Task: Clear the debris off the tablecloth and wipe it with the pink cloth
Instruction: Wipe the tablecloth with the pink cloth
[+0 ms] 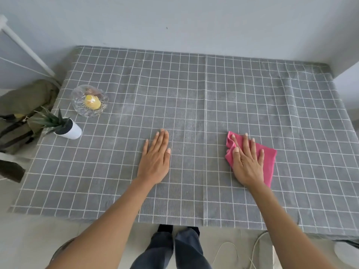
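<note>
A grey tablecloth [194,98] with a white grid covers the table. My right hand [247,162] lies flat, fingers straight, pressing on the folded pink cloth [269,160] at the near right of the table. My left hand [156,158] rests flat on the bare tablecloth near the middle, fingers straight and together. At the far left stands a clear glass dish [79,105] holding yellow peel-like debris [92,101] and some brownish bits.
A small potted spiky plant [64,127] in a white pot stands near the table's left edge, in front of the dish. A green bag [23,101] lies off the table to the left. Walls close the back and right sides. Cables run on the floor below.
</note>
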The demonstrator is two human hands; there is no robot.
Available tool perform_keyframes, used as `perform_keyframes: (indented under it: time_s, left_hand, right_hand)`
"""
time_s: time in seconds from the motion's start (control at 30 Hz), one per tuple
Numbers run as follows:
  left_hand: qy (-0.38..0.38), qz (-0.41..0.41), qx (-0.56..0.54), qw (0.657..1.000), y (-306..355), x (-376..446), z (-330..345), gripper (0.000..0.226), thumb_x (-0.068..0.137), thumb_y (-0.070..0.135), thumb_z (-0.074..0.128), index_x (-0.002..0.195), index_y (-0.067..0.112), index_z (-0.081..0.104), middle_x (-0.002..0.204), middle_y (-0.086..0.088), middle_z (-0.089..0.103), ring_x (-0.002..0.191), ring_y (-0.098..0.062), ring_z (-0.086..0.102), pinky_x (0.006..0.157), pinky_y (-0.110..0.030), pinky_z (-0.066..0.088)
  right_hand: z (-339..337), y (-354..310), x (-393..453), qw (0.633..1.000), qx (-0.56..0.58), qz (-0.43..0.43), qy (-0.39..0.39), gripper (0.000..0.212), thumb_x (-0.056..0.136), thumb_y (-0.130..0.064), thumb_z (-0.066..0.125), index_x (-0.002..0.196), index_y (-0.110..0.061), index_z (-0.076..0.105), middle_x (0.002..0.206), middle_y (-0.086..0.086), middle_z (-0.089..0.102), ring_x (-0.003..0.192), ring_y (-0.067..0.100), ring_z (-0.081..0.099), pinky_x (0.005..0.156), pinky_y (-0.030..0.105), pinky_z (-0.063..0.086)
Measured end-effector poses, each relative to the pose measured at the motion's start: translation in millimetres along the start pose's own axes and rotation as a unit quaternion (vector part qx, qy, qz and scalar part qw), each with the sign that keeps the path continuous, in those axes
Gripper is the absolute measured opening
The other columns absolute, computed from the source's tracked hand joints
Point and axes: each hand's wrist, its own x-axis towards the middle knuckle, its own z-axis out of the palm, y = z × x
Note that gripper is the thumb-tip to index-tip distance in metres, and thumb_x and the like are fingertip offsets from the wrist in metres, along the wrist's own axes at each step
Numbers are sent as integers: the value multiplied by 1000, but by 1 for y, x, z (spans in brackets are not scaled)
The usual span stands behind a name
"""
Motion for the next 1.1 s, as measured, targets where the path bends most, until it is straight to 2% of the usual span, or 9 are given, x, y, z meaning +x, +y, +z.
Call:
perform_keyframes:
  time_s: [0.17, 0.27, 0.33, 0.47, 0.6, 0.7, 0.8, 0.9, 1.1]
  left_hand:
    - [16, -16, 37, 999, -29, -20, -4, 58, 97, 42, -4, 151, 21, -8, 158, 6, -14, 144, -8, -15, 118, -40, -13]
    - [23, -16, 39, 999, -29, -22, -4, 58, 97, 42, -3, 151, 22, -5, 158, 7, -13, 145, -8, -13, 118, -42, -11]
    - [27, -18, 45, 998, -28, -21, -4, 58, 97, 41, -2, 151, 22, -4, 158, 8, -12, 145, -8, -13, 118, -42, -10]
    - [30, -13, 45, 998, -30, -22, -4, 58, 97, 39, -2, 152, 21, -3, 158, 8, -11, 145, -8, -11, 118, -41, -10]
    - [26, -12, 47, 998, -31, -23, -3, 57, 97, 40, -4, 151, 22, -6, 158, 7, -13, 145, -9, -13, 118, -42, -11]
    - [27, -12, 49, 998, -32, -22, -3, 57, 97, 40, -2, 151, 21, -5, 158, 7, -13, 145, -9, -12, 118, -42, -10]
    - [23, -15, 54, 998, -30, -22, -3, 57, 97, 40, -4, 151, 22, -8, 158, 7, -15, 145, -9, -14, 118, -41, -12]
    - [19, -18, 52, 998, -30, -22, -3, 57, 96, 40, -4, 151, 22, -8, 158, 7, -15, 145, -10, -13, 118, -41, -12]
    - [5, -33, 43, 999, -25, -24, -5, 60, 94, 41, -6, 150, 21, -10, 156, 7, -18, 144, -9, -17, 117, -40, -12]
  right_hand:
    - [22, -57, -26, 993, -28, -97, -54, 57, 88, -55, -16, 145, -50, -16, 156, -10, -27, 142, 14, -30, 114, 46, -21]
    - [42, -97, -48, 981, -52, -171, -81, 55, 91, -52, -17, 145, -48, -19, 153, -10, -32, 140, 14, -34, 114, 47, -22]
    - [54, -111, -58, 976, -55, -194, -77, 54, 93, -49, -13, 146, -49, -15, 154, -13, -29, 140, 11, -34, 115, 45, -21]
    - [52, -99, -52, 975, -66, -201, -60, 48, 100, -44, -1, 146, -50, -15, 155, -14, -27, 141, 8, -31, 116, 44, -19]
    - [30, -53, -30, 987, -90, -132, -25, 50, 96, -51, -9, 144, -49, -23, 155, -10, -30, 141, 13, -30, 117, 46, -16]
    - [18, -27, -15, 995, -67, -75, -11, 52, 93, -53, -10, 144, -51, -18, 158, -11, -22, 144, 13, -24, 117, 45, -15]
    - [20, -26, -13, 997, -52, -60, -10, 54, 91, -53, -11, 145, -52, -15, 159, -12, -19, 145, 11, -23, 116, 44, -17]
    - [24, -40, -19, 996, -46, -77, -15, 55, 90, -53, -12, 145, -51, -15, 158, -12, -22, 143, 11, -25, 116, 46, -18]
    - [45, -98, -29, 979, -65, -190, -45, 51, 97, -47, -4, 148, -48, -13, 156, -10, -26, 143, 14, -28, 116, 47, -18]
